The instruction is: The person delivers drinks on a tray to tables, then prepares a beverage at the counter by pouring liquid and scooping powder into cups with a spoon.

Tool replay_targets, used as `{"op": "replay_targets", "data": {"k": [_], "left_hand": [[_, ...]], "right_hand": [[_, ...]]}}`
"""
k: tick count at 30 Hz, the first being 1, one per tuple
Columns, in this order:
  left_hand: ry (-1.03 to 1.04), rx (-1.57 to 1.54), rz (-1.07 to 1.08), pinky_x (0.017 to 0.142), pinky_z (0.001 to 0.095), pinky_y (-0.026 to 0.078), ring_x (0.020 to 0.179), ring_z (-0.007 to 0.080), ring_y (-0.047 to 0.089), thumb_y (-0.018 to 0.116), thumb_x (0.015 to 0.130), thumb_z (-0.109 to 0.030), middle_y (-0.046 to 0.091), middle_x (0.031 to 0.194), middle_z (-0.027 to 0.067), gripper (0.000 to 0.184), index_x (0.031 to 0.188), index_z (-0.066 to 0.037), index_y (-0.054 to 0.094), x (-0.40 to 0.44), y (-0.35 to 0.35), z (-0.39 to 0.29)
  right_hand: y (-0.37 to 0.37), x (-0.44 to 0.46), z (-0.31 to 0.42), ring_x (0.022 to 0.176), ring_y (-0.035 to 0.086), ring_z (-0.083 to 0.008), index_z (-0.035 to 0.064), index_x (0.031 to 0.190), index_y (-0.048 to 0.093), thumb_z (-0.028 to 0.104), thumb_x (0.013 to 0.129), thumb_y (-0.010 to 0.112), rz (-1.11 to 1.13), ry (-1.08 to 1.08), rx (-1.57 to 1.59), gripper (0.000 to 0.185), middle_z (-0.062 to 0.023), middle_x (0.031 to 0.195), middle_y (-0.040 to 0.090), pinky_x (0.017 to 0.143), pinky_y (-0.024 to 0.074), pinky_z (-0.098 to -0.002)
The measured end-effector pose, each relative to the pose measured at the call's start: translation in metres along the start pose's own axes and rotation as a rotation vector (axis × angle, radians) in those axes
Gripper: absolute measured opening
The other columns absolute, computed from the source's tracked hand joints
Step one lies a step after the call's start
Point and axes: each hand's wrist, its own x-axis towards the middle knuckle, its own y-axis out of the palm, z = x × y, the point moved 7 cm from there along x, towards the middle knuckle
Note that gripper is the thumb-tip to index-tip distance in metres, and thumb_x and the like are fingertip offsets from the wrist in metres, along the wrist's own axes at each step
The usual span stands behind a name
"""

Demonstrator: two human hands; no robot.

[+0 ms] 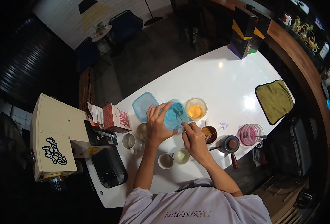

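Observation:
My left hand point(158, 127) grips the side of a blue plastic container point(168, 121), which is tilted over the white table. Inside the container is a blue substance. A spoon point(178, 115) dips into it, its handle between the closed fingers of my right hand point(195, 140). Beside the container stands a clear tub point(196, 108) with orange contents. A mug point(209, 134) with brown contents and a tea bag tag point(224, 125) is just right of my right hand. Two cups, one white point(166, 161) and one with pale green contents point(181, 156), stand below my hands.
A blue lid point(144, 105) and cups point(128, 141) lie left. Further left are a red box point(116, 118) and a cream machine point(56, 130). To the right are a wooden-handled pot point(230, 144), a pink-filled jar point(249, 135), a green cloth point(274, 101) and black boxes point(243, 37).

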Motion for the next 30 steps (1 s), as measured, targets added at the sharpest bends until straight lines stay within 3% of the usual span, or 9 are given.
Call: {"op": "replay_targets", "data": {"k": [5, 15, 20, 24, 30], "left_hand": [[0.004, -0.002, -0.010, 0.106, 0.0500, 0.035, 0.109, 0.0291, 0.056, 0.087, 0.042, -0.017, 0.060, 0.117, 0.0084, 0.094, 0.131, -0.013, 0.055, 0.000, -0.002, -0.001], [0.001, 0.011, -0.035, 0.105, 0.0504, 0.035, 0.110, 0.0289, 0.056, 0.085, 0.047, -0.022, 0.060, 0.118, 0.0070, 0.088, 0.130, -0.013, 0.057, 0.001, -0.003, 0.000], [0.011, -0.019, -0.036, 0.105, 0.0499, 0.035, 0.109, 0.0293, 0.056, 0.086, 0.046, -0.022, 0.060, 0.118, 0.0069, 0.090, 0.130, -0.013, 0.057, 0.000, 0.001, 0.000], [0.006, -0.004, -0.029, 0.105, 0.0499, 0.035, 0.110, 0.0298, 0.055, 0.087, 0.043, -0.021, 0.059, 0.119, 0.0073, 0.094, 0.131, -0.014, 0.055, 0.001, 0.001, 0.001], [-0.018, -0.018, -0.003, 0.105, 0.0502, 0.034, 0.111, 0.0295, 0.055, 0.087, 0.041, -0.019, 0.059, 0.117, 0.0080, 0.096, 0.132, -0.014, 0.055, 0.001, 0.002, 0.003]], "right_hand": [[0.008, 0.006, 0.003, 0.072, 0.062, -0.0353, -0.0050, 0.118, 0.058, -0.005, 0.084, 0.059, 0.064, -0.031, -0.068, 0.034, -0.0192, 0.094, 0.054, 0.065, 0.0499, -0.0433], [0.016, 0.010, 0.001, 0.068, 0.061, -0.0388, -0.0049, 0.113, 0.059, -0.004, 0.085, 0.058, 0.078, 0.024, -0.142, 0.028, -0.0201, 0.091, 0.055, 0.061, 0.0493, -0.0458], [0.012, 0.004, -0.005, 0.061, 0.059, -0.0343, -0.0055, 0.108, 0.061, -0.002, 0.087, 0.058, 0.030, 0.051, -0.044, 0.021, -0.0190, 0.079, 0.055, 0.057, 0.0456, -0.0419], [0.010, 0.003, -0.007, 0.061, 0.057, -0.0328, -0.0048, 0.108, 0.061, -0.002, 0.087, 0.058, 0.002, 0.088, 0.044, 0.021, -0.0189, 0.079, 0.056, 0.057, 0.0452, -0.0405], [-0.015, 0.000, 0.018, 0.066, 0.058, -0.0323, -0.0024, 0.114, 0.059, -0.005, 0.086, 0.058, -0.040, -0.041, 0.045, 0.028, -0.0181, 0.087, 0.058, 0.058, 0.0451, -0.0394]]}}
